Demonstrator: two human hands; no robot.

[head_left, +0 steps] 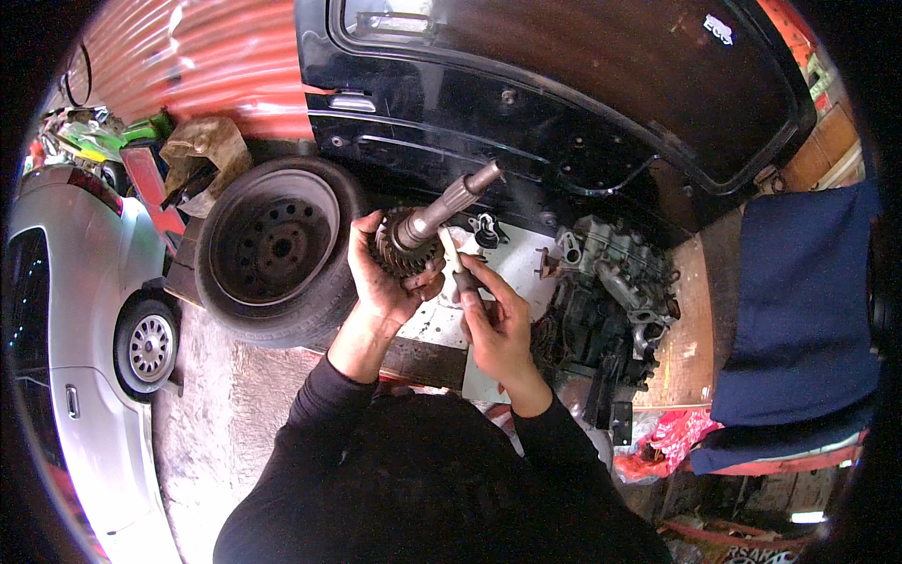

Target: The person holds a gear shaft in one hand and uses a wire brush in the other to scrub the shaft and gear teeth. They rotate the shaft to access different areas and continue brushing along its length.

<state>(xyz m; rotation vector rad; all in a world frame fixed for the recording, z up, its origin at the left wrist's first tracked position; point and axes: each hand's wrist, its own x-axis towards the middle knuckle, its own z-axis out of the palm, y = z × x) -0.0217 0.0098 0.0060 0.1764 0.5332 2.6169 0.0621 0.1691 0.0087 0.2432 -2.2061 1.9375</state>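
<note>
Steel is what the hands deal with here, so weight and grease matter most. At the left edge stands one silver car (pixel 66 357), showing one wheel (pixel 148 346); right of it, left of centre, one bare tyre (pixel 272 246) on a dark rim lies tilted against the bench. Just right of the tyre, at frame centre, the left hand (pixel 381 277) wraps its fingers around the toothed end of one gear shaft (pixel 434 218), which points up and right toward the dark car panel (pixel 564 103) in the upper middle. The shaft looks heavy, stiff and oily: the teeth give grip but could bite skin, while the smooth splined stem would likely slip, so a hold at the gear end, as now, seems soundest, with the weight kept close to the palm. Directly right, the right hand (pixel 496 324) pinches one small pale tool (pixel 452 263), fingers narrow around its dark handle, its tip touching the gear. The tool looks light and rigid. Both hands hover above one white sheet (pixel 512 268) on the bench. Farther right sits one grimy metal casing (pixel 615 282), bulky and surely heavy, and at the right edge one blue cloth (pixel 799 301) hangs, with a red rag (pixel 672 437) below.
</note>
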